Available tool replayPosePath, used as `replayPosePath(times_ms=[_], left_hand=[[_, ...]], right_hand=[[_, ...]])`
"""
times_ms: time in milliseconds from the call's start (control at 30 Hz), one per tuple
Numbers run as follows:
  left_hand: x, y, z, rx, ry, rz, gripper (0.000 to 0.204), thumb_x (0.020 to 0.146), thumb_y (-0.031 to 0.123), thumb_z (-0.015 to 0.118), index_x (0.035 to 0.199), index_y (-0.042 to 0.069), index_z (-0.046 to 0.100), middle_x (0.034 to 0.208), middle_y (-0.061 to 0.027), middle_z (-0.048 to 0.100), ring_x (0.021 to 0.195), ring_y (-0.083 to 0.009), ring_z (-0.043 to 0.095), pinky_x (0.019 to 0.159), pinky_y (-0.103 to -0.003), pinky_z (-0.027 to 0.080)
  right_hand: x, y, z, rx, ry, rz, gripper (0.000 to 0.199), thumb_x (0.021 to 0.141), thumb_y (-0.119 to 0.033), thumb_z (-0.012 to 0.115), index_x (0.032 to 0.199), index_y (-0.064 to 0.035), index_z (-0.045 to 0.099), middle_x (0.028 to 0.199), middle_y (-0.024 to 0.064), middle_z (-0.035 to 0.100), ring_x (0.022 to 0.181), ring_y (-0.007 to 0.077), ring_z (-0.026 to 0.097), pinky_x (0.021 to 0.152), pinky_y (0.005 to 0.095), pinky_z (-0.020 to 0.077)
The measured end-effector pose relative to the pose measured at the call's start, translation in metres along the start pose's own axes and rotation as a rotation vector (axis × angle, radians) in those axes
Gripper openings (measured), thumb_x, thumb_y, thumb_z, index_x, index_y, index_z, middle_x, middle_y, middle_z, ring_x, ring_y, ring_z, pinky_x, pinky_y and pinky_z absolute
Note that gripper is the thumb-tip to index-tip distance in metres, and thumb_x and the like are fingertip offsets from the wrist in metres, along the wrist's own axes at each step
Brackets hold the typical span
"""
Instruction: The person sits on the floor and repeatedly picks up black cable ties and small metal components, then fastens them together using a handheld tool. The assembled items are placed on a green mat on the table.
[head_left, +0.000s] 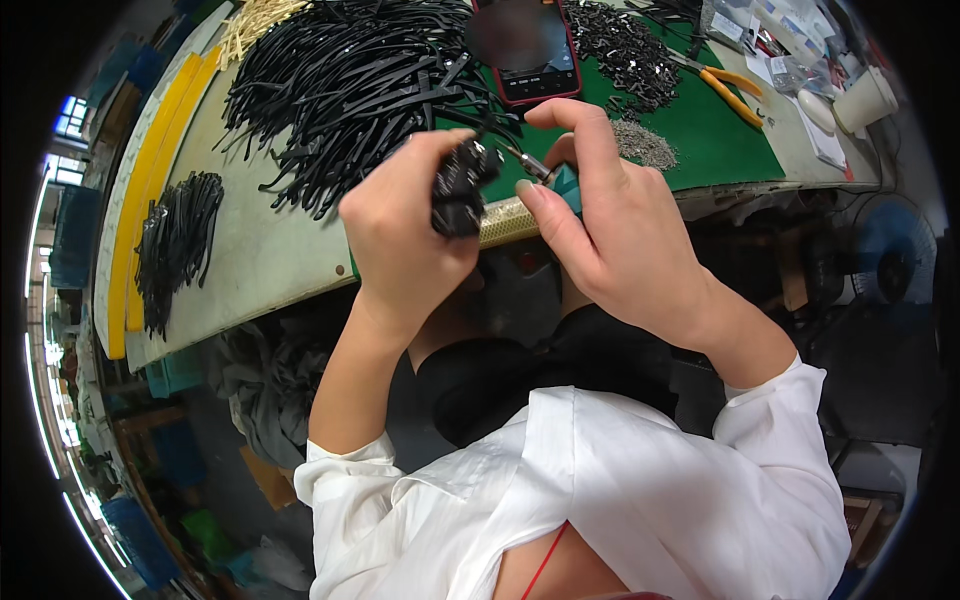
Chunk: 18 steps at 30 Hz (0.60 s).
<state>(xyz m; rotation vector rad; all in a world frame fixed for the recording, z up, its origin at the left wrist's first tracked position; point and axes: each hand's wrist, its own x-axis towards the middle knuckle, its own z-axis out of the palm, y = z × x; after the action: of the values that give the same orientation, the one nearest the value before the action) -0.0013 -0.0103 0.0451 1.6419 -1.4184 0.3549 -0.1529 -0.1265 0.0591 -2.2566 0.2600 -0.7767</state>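
Note:
My left hand (400,220) is closed around a bundle of black pieces (460,187), their ends bunched toward the right; they look like eyeglass temples. In my right hand (635,225) is a screwdriver (566,185) with a teal handle and a thin metal shaft. Its tip points left at the bundle's ends; whether it touches them I cannot tell. My thumb lies along the handle and the index finger arches above it. Just beyond both hands spreads a large heap of long black temples (340,90). Tiny metal screws (643,145) lie piled past my right hand.
A red-cased phone (527,85) lies on the green mat (735,150). Small black parts (625,55) are heaped beside it, near orange-handled pliers (735,90). A white cup (865,100) stands far right. A smaller bundle of black temples (178,245) lies left by yellow strips (150,180).

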Motion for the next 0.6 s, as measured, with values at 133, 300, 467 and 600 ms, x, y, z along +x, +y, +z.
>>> replayPosePath(times_ms=[133,300,467,600], left_hand=[[-0.001,-0.024,-0.027,-0.283,0.151,-0.325,0.019,0.08,-0.002,0.067,0.099,-0.001,0.064,0.076,-0.0056,0.068,0.065,-0.0103,0.065,0.058,-0.023,0.049],[-0.009,-0.074,-0.085,-0.149,0.082,-0.479,0.017,0.085,-0.001,0.067,0.102,-0.003,0.066,0.076,-0.0028,0.069,0.061,-0.0067,0.06,0.054,-0.019,0.044],[-0.038,-0.191,-0.159,0.96,0.012,-0.621,0.046,0.083,0.037,0.075,0.115,0.005,0.066,0.094,-0.0149,0.073,0.085,-0.0326,0.07,0.073,-0.04,0.054],[-0.067,-0.241,-0.205,1.172,-0.088,-0.754,0.071,0.077,0.06,0.074,0.124,0.006,0.062,0.102,-0.0203,0.072,0.094,-0.0384,0.07,0.079,-0.047,0.055]], right_hand=[[-0.003,-0.002,-0.005,0.131,-0.045,0.081,0.046,0.087,-0.01,0.065,0.125,0.0,0.041,0.083,0.0152,0.066,0.063,0.0297,0.066,0.056,0.0378,0.049],[-0.009,0.008,-0.008,0.184,-0.085,0.065,0.051,0.085,-0.009,0.066,0.129,-0.0029,0.042,0.09,0.0139,0.065,0.057,0.0231,0.061,0.057,0.0321,0.0467],[-0.007,0.009,-0.004,0.221,-0.074,-0.029,0.054,0.083,-0.004,0.067,0.13,-0.0037,0.042,0.086,0.0127,0.064,0.063,0.0205,0.062,0.059,0.0294,0.0472],[-0.004,-0.001,0.001,0.206,-0.099,-0.065,0.055,0.081,-0.001,0.066,0.131,-0.0045,0.043,0.083,0.0116,0.063,0.065,0.0192,0.062,0.061,0.0281,0.0474]])
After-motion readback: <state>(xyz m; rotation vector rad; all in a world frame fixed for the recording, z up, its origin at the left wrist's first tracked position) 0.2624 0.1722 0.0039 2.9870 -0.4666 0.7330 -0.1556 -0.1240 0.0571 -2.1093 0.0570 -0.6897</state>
